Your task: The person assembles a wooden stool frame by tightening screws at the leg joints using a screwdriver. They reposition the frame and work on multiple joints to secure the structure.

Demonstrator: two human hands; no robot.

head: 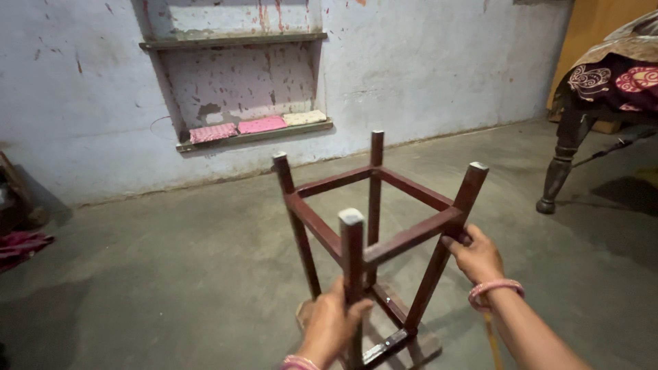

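The left hand (330, 322) has its grip closed around the nearest leg of a dark red wooden stool (373, 240) that stands upside down on the floor (171, 274), fingers wrapped round the leg a little below its pale, worn tip. The right hand (476, 255) holds the next leg to the right, its grip closed where a side rail meets that leg, thumb and fingers curled over the joint. A pink bangle (495, 289) sits on the right wrist, and another shows at the left wrist at the bottom edge of the view.

The stool's four legs point upward, joined by a square of rails near their tops and a lower set of rails closer to the seat. The seat rests flat on the grey concrete floor between the two arms.

Beyond the stool, a worn whitewashed wall (425, 68) has a recessed shelf (253, 133) holding folded cloths (260, 125), pink ones and a pale one, laid side by side. At the right, a bed (610, 75) with a patterned cover stands on a turned dark leg (558, 171), well apart from the stool. At the far left edge, a reddish cloth (20, 245) lies on the floor
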